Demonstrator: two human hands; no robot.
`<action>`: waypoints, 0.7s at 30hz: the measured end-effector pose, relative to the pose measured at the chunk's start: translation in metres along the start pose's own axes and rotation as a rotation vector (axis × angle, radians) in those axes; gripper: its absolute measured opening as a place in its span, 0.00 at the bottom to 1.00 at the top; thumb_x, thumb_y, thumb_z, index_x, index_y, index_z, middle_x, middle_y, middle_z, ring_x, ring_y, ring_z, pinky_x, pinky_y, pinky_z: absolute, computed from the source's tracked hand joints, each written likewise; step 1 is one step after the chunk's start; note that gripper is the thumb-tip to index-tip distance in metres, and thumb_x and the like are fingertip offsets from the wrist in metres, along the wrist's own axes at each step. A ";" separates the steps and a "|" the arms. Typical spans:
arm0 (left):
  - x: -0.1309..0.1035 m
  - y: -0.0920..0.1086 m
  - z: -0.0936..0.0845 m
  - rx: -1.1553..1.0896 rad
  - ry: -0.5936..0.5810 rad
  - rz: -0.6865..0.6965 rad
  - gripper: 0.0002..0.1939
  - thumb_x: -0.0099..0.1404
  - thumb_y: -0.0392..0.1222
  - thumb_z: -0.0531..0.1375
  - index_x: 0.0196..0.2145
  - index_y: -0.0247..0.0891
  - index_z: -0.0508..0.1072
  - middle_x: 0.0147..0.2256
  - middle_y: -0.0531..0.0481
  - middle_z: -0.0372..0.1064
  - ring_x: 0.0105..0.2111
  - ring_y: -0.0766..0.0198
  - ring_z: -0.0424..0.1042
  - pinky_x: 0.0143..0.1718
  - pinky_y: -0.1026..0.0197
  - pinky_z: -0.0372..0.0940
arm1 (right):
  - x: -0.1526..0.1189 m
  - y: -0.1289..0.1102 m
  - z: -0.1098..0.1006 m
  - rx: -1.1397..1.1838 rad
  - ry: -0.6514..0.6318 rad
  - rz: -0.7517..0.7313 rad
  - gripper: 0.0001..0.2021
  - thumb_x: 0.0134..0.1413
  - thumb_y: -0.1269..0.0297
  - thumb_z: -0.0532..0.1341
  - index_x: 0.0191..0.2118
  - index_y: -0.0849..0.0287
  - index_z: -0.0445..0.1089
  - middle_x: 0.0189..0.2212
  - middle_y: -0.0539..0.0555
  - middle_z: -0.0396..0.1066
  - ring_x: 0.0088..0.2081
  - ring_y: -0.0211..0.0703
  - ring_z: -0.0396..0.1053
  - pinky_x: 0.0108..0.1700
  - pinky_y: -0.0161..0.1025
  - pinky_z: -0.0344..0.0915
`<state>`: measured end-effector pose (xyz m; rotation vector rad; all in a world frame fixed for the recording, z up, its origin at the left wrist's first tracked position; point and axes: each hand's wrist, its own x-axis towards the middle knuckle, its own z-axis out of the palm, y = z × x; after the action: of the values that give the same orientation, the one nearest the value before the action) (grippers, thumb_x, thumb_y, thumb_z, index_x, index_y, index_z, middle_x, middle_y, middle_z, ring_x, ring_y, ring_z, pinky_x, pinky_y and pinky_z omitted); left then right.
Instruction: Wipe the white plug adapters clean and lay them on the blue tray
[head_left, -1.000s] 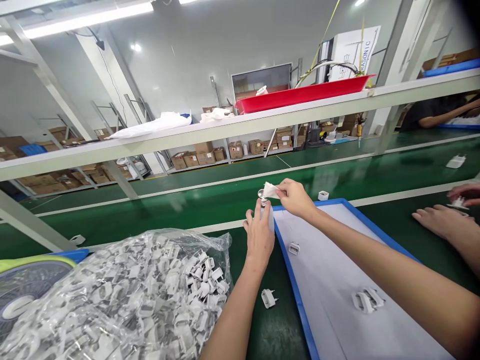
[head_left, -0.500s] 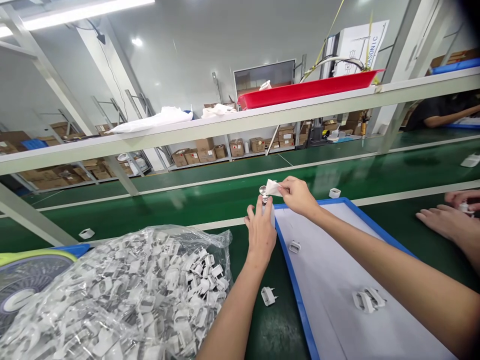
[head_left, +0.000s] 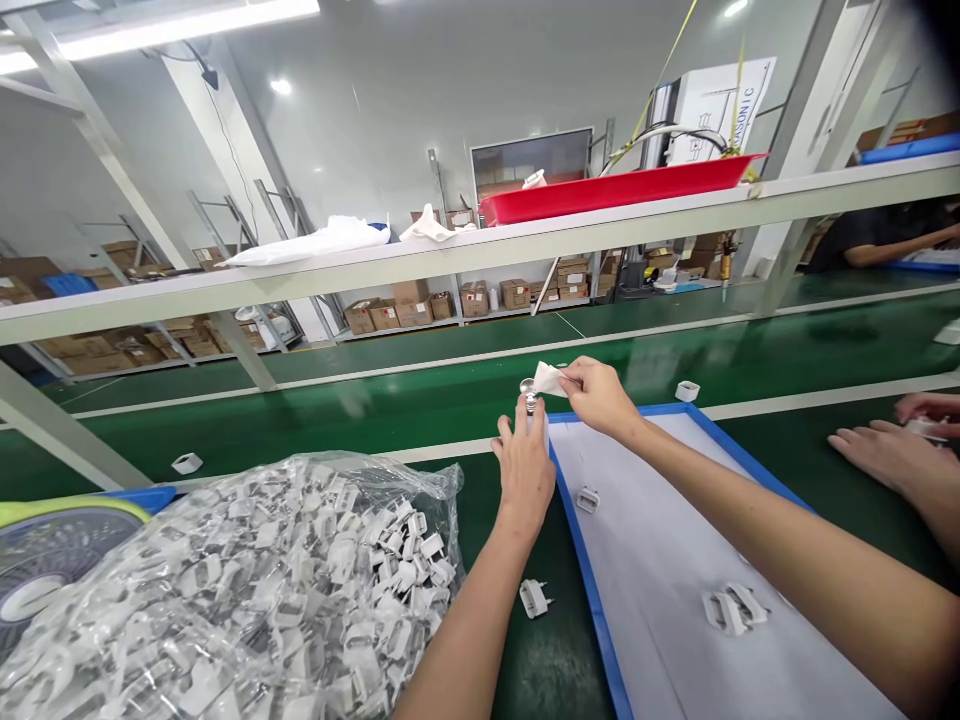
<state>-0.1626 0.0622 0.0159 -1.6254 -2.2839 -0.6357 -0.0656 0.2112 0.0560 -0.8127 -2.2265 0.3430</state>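
Note:
My left hand (head_left: 523, 470) is wrapped round a whitish bottle (head_left: 547, 432) with a shiny round metal top (head_left: 528, 388). Most of the bottle is hidden behind the fingers. Between the pinched fingers of my right hand (head_left: 596, 395) is a white cloth (head_left: 549, 379), its free end up against the metal top. A white plug part with two pins (head_left: 535, 598) lies on the green surface below my left hand. More plug parts (head_left: 589, 500) rest in the blue-rimmed tray (head_left: 660, 560) beneath my right forearm.
A clear plastic bag (head_left: 285, 580) heaped with white plug parts fills the left front, beside a basket (head_left: 67, 560). White housings (head_left: 187, 463) sit on the green belt (head_left: 420, 400). Above runs a shelf with a red tray (head_left: 615, 190). Another person's hands (head_left: 892, 450) work at right.
The white housings on the belt have shifted right. The view has tilted up slightly. Both hands keep nearly the same pose, with the cloth still at the metal top.

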 end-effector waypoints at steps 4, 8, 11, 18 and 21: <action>0.000 0.000 -0.001 -0.005 -0.010 0.000 0.42 0.62 0.21 0.50 0.71 0.46 0.55 0.73 0.46 0.49 0.59 0.40 0.59 0.52 0.39 0.68 | -0.001 0.000 0.001 -0.001 0.002 -0.004 0.13 0.68 0.56 0.62 0.48 0.60 0.72 0.45 0.54 0.74 0.42 0.43 0.74 0.46 0.46 0.73; 0.000 -0.001 -0.003 -0.010 -0.022 0.003 0.42 0.62 0.21 0.50 0.71 0.46 0.54 0.73 0.46 0.48 0.59 0.41 0.59 0.52 0.40 0.67 | -0.002 0.000 0.003 -0.004 0.010 0.000 0.13 0.68 0.57 0.62 0.49 0.60 0.72 0.45 0.55 0.74 0.43 0.43 0.74 0.47 0.46 0.73; 0.000 -0.002 -0.004 -0.013 -0.030 0.005 0.43 0.62 0.20 0.49 0.71 0.47 0.54 0.73 0.46 0.47 0.59 0.41 0.60 0.51 0.40 0.67 | -0.002 0.002 0.004 -0.007 0.014 -0.001 0.13 0.68 0.57 0.62 0.49 0.60 0.72 0.45 0.55 0.74 0.43 0.43 0.74 0.47 0.47 0.73; -0.001 -0.003 -0.006 -0.028 -0.040 0.003 0.43 0.62 0.20 0.47 0.71 0.48 0.55 0.73 0.46 0.48 0.59 0.42 0.60 0.51 0.40 0.67 | -0.002 0.003 0.005 -0.005 0.014 0.000 0.13 0.68 0.57 0.62 0.49 0.60 0.72 0.45 0.54 0.74 0.42 0.43 0.74 0.46 0.46 0.74; 0.000 -0.003 -0.008 -0.035 -0.039 -0.001 0.43 0.62 0.20 0.47 0.71 0.49 0.56 0.73 0.48 0.49 0.60 0.41 0.58 0.52 0.39 0.67 | -0.003 0.003 0.004 -0.001 0.011 0.001 0.12 0.68 0.57 0.62 0.48 0.60 0.72 0.45 0.54 0.74 0.42 0.43 0.74 0.46 0.46 0.74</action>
<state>-0.1658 0.0573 0.0220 -1.6667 -2.3141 -0.6529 -0.0656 0.2113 0.0503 -0.8147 -2.2164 0.3371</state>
